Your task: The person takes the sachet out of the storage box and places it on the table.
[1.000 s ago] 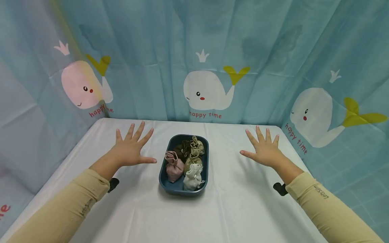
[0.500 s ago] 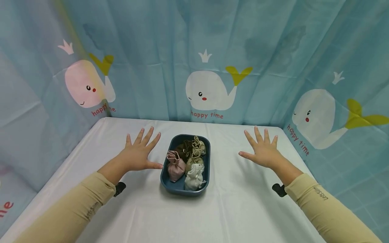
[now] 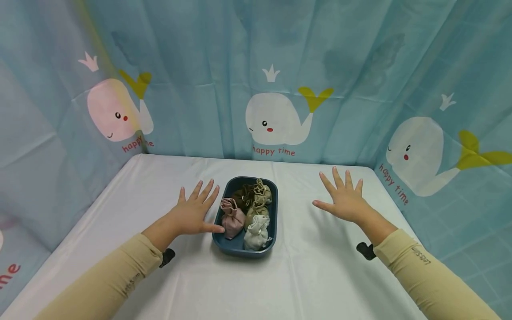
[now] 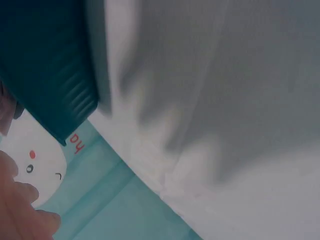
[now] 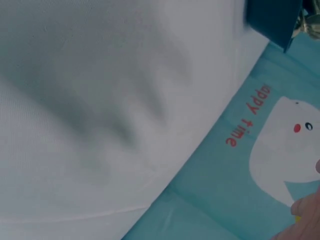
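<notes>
A dark blue plastic basket (image 3: 275, 222) stands on the white table, with several small drawstring pouches inside. A pink pouch (image 3: 233, 223) lies at its left, a white pouch (image 3: 256, 235) at the front right, and olive and dark brown pouches behind. My left hand (image 3: 190, 216) is spread beside the basket's left side, its thumb overlapping the rim in the head view. My right hand (image 3: 347, 202) is spread over the table well to the right, holding nothing. In the left wrist view the basket's ribbed wall (image 4: 50, 65) shows above the fingers (image 4: 25, 210).
A white cloth (image 3: 312, 284) covers the table. Blue curtains (image 3: 192, 120) printed with whales enclose its back and both sides. Black wrist-worn pieces stick out below both sleeves.
My left hand has moved right and nearer to me, from apart from the basket to its left rim. My right hand has shifted only slightly. The pouches have stayed put.
</notes>
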Demonstrator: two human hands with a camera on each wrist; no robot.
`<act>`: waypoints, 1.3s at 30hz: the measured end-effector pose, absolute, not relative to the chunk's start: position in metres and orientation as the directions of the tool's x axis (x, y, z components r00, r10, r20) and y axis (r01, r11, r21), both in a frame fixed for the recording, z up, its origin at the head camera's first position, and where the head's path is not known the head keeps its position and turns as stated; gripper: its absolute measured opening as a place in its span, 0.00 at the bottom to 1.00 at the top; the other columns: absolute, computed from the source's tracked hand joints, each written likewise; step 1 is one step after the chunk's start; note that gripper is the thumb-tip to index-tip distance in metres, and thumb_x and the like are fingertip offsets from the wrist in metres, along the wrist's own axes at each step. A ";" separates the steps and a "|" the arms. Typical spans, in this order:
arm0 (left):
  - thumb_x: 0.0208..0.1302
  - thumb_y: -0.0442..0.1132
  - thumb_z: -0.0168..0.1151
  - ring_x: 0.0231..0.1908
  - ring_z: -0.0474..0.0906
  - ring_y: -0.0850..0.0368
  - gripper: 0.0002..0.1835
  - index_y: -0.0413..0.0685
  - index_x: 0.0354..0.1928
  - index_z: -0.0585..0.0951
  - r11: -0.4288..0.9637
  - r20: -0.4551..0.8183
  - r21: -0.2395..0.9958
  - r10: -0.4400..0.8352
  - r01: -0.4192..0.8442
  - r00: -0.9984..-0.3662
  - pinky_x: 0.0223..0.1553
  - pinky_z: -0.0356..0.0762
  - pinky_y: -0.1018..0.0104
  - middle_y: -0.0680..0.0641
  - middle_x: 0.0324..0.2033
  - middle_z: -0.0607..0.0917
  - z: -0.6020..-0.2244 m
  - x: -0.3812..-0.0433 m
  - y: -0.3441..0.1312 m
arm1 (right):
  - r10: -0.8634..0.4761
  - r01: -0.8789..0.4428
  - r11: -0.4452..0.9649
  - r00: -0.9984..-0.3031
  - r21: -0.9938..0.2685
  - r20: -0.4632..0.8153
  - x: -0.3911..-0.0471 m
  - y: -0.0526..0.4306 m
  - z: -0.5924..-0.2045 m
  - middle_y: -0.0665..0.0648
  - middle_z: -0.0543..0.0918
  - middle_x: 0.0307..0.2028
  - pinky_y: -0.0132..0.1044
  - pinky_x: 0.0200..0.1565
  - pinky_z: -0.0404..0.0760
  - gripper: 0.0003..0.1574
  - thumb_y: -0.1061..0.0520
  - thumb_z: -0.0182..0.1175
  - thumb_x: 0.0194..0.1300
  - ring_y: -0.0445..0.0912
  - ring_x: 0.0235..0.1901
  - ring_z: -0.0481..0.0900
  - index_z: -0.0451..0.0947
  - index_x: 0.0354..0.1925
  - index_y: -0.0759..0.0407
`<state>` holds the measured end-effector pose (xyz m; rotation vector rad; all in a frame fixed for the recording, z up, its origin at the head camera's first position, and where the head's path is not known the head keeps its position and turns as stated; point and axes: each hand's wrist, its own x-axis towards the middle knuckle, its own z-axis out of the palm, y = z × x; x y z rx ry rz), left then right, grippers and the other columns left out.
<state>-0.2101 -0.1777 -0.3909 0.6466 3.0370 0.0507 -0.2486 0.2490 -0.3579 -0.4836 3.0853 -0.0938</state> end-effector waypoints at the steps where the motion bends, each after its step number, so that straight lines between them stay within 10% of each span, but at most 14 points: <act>1: 0.42 0.80 0.48 0.68 0.30 0.39 0.62 0.52 0.72 0.40 0.910 -0.032 0.041 0.413 0.412 -0.910 0.54 0.29 0.26 0.46 0.71 0.35 -0.392 -0.209 -0.176 | -0.304 -0.303 0.951 -0.953 -0.060 -0.012 -0.249 0.249 -0.358 0.66 0.32 0.70 0.72 0.52 0.24 0.61 0.18 0.38 0.52 0.69 0.65 0.23 0.35 0.72 0.46; 39: 0.38 0.78 0.55 0.69 0.35 0.44 0.67 0.36 0.70 0.47 0.867 -0.138 0.139 0.495 0.478 -0.858 0.60 0.42 0.33 0.40 0.70 0.38 -0.408 -0.199 -0.155 | -0.356 -0.357 0.932 -0.934 -0.066 0.031 -0.251 0.227 -0.361 0.64 0.32 0.70 0.72 0.54 0.29 0.59 0.17 0.36 0.52 0.66 0.66 0.25 0.34 0.72 0.44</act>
